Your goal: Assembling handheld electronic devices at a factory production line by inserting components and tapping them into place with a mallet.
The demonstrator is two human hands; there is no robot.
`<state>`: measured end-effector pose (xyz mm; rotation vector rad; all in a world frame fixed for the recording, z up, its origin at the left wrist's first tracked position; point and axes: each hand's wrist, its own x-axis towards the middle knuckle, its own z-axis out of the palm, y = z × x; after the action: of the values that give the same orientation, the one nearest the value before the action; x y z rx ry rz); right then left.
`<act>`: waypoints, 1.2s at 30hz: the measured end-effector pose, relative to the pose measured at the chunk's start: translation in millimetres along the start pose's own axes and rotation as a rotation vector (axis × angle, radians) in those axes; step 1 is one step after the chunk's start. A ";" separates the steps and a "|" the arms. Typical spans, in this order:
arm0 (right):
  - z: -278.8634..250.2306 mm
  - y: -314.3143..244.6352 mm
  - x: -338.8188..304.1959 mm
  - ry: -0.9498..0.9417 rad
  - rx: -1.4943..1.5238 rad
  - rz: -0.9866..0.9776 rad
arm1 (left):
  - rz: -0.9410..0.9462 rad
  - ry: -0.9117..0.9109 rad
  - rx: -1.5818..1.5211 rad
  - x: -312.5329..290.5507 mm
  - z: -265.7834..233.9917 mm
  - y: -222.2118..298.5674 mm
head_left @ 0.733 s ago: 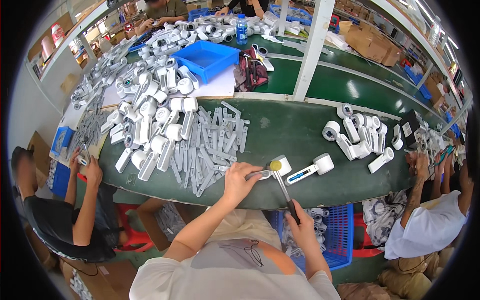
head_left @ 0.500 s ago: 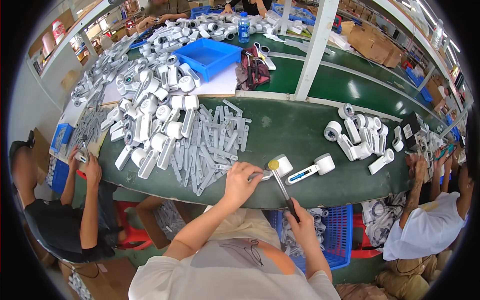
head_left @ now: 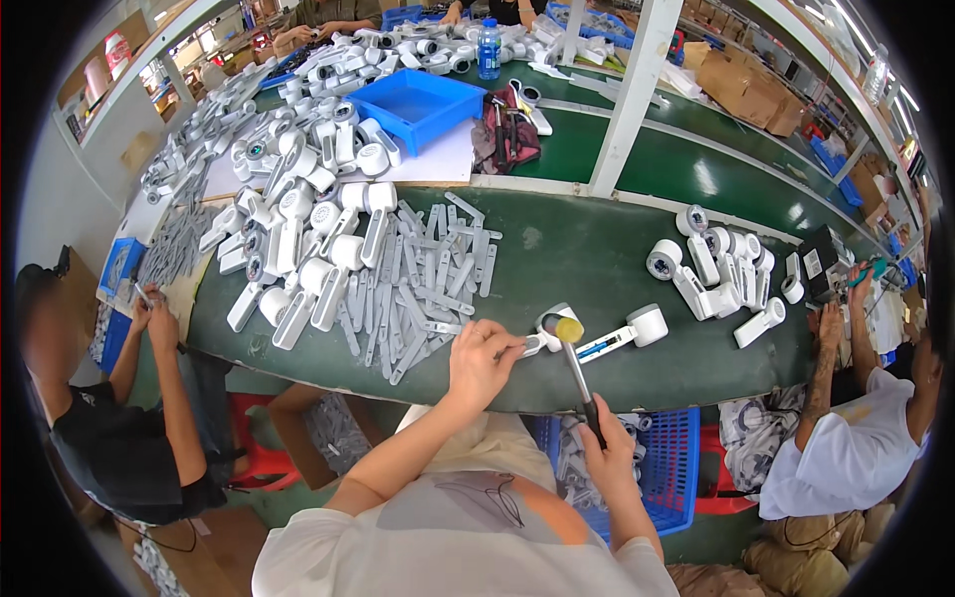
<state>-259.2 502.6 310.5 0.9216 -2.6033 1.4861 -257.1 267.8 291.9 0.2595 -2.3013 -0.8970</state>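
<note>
My left hand (head_left: pixel 477 363) pinches the handle end of a white handheld unit with a round head (head_left: pixel 537 340) on the green table. My right hand (head_left: pixel 610 450) is wrapped around the dark grip of a hammer (head_left: pixel 579 374) with a metal shaft and a yellowish face. The hammer's head hangs over the unit and hides part of it. Just right of it lies a second white unit (head_left: pixel 647 325), its handle open and a blue part showing inside. Grey-white handle strips (head_left: pixel 428 279) are heaped beyond my left hand.
White units (head_left: pixel 308 239) are piled at the left, with a smaller group (head_left: pixel 731 264) at the right. A blue tray (head_left: pixel 423 109) and a bottle (head_left: pixel 488 52) stand farther back. A blue basket (head_left: pixel 676 478) sits below the table edge. Co-workers sit on both sides.
The hammer's head has shifted right and its tilt has changed, with my right hand slightly higher. My left hand stays at the unit's handle, its fingers slightly shifted.
</note>
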 end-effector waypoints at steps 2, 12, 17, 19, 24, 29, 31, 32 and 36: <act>-2.3 -0.8 0.0 0.043 -0.010 -0.010 | -0.020 0.005 0.009 0.9 1.0 -1.1; -12.7 -7.1 5.5 -0.026 -0.025 0.041 | -0.276 -0.168 -0.306 6.1 2.5 -17.4; -17.5 -10.9 9.8 -0.138 -0.100 0.033 | -0.304 -0.153 -0.266 2.9 1.3 -16.8; -16.0 -18.5 7.6 -0.105 -0.070 0.017 | -0.086 -0.109 -0.167 0.3 0.1 -19.4; -17.1 -35.8 7.6 -0.121 0.017 -0.060 | 0.049 -0.106 -0.010 -13.2 -16.3 -24.6; -4.7 -29.8 -4.0 -0.118 -0.001 -0.065 | 0.098 -0.039 -0.072 -14.7 -12.6 -33.4; -1.3 -24.7 -6.0 -0.165 0.019 0.018 | 0.090 -0.049 -0.059 -15.4 -12.3 -35.5; -1.7 -21.0 -6.4 -0.225 -0.045 0.041 | 0.083 -0.059 -0.048 -14.9 -11.8 -36.3; 2.5 -25.0 -10.2 -0.171 -0.014 -0.015 | 0.104 -0.058 -0.022 -16.1 -13.6 -35.6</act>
<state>-237.9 496.2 325.8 1.1108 -2.7109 1.4448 -237.7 240.2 267.9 0.1042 -2.3336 -0.8870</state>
